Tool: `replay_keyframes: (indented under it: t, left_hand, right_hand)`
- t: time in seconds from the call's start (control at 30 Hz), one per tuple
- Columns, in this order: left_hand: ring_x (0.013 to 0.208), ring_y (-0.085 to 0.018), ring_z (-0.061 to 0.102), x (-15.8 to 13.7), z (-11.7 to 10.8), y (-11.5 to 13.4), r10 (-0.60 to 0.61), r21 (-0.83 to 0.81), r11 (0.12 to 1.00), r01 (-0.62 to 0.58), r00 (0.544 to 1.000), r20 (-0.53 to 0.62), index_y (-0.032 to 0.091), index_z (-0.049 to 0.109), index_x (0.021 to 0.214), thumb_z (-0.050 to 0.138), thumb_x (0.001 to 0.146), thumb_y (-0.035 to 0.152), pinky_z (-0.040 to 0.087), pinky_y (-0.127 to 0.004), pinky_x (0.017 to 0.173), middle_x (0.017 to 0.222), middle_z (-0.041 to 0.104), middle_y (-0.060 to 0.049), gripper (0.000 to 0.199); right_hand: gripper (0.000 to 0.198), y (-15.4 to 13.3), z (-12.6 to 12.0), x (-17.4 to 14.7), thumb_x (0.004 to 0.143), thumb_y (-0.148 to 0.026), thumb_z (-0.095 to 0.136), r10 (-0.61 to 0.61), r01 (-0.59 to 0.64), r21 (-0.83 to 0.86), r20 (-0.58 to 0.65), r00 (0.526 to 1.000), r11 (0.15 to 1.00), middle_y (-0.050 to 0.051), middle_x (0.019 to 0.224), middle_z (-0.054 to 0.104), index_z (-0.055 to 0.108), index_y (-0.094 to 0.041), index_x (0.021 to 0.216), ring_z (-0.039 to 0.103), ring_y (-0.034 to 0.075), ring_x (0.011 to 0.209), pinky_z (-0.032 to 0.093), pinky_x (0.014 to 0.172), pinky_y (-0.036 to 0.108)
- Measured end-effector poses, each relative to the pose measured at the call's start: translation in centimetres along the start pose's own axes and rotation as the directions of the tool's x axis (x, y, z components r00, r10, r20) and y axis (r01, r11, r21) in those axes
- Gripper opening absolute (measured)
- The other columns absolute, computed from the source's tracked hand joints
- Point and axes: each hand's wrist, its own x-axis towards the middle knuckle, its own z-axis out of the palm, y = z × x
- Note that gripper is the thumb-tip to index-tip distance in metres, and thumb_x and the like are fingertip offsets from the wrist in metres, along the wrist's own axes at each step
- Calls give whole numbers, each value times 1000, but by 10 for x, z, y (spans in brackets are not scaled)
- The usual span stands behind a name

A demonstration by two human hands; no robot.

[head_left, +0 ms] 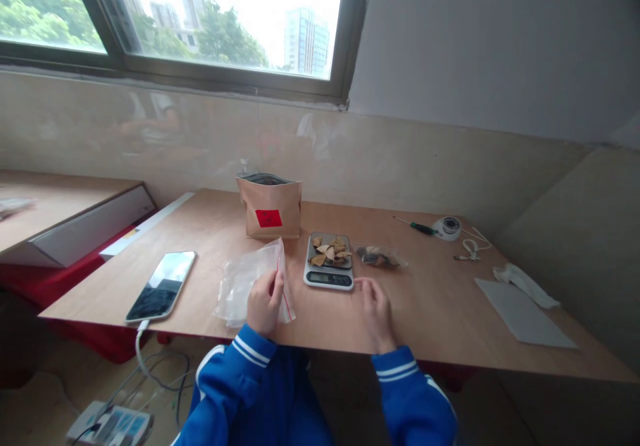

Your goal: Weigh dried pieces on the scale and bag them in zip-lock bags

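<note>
My left hand (265, 301) is closed on the edge of a clear zip bag (281, 259) with a red seal line, over a pile of clear plastic bags (235, 291). Just off the front right corner of a small digital scale (330, 285) is my right hand (376, 309), its fingers loosely bent and nothing visible in them. Brown dried slices (330, 253) lie heaped on the scale's plate. To the scale's right rests a clear packet of dark and pale pieces (381, 257). Behind the plastic bags stands an open kraft pouch (274, 199) with a red label.
A phone (163, 286) on a white charging cable lies at the left. Toward the back right are a green-handled screwdriver (421, 228) and a white dome camera (447, 228) with its cord. A grey sheet (525, 314) and a white cloth (525, 284) lie at the right.
</note>
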Motion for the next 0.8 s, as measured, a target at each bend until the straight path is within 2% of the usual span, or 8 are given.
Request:
replay_keyframes:
  t: [0.03,0.1,0.2,0.37,0.5,0.63,0.73,0.8]
  left_hand:
    - [65,-16,50,-5,3,6,4,-46,999,-4,1000,2,20,51,69,38,88,43,40,-26,66,66,55,-1,32]
    - [62,-14,48,-10,8,16,-8,-196,980,22,997,73,19,53,69,42,86,46,40,-25,63,64,53,-1,34]
    - [62,-13,47,-8,10,19,-74,-450,881,148,981,179,17,54,70,46,84,52,40,-23,60,64,51,1,38]
    - [55,-9,38,-2,12,14,-123,-612,751,250,962,243,17,47,64,54,80,53,36,-20,53,58,40,4,40]
    - [54,-9,39,-4,24,20,-152,-684,675,277,959,238,17,44,62,52,80,54,36,-20,51,57,39,4,42]
    - [49,-7,37,1,25,25,-91,-633,739,231,965,245,17,44,57,54,81,51,33,-19,46,53,39,5,43]
    - [40,-7,29,7,19,25,-163,-607,776,173,984,71,19,40,55,46,85,52,25,-20,38,45,32,7,45]
    - [39,-7,28,9,15,26,-174,-572,811,123,984,-36,19,39,54,45,86,50,23,-21,38,44,31,7,44]
  right_hand:
    - [31,-19,14,-9,90,-42,38,-18,11,72,110,994,997,8,95,65,59,-19,94,59,21,87,46,73,31]
    - [25,-51,42,-21,89,-42,45,-106,40,190,349,931,981,4,92,63,55,-21,97,60,17,77,46,67,27]
    - [21,-70,70,-25,89,-43,47,-112,10,235,425,898,972,-1,76,56,48,-22,86,56,14,66,44,60,25]
    - [28,-59,73,-21,85,-48,52,-31,-137,266,543,839,954,-1,76,55,42,-22,88,55,13,64,44,59,26]
    - [25,-60,71,-26,89,-46,46,-20,-84,186,497,868,979,1,78,59,45,-21,87,57,16,69,43,60,27]
    - [24,-60,65,-20,91,-41,40,-50,-4,120,444,895,993,-2,65,53,47,-22,78,52,13,59,37,54,25]
    - [33,-54,49,-4,91,-43,39,-9,-27,137,257,966,990,-5,54,40,39,-22,65,40,11,50,31,49,23]
    - [38,-49,37,6,90,-45,39,31,-57,174,149,988,983,-6,52,36,34,-22,61,36,10,49,31,48,22]
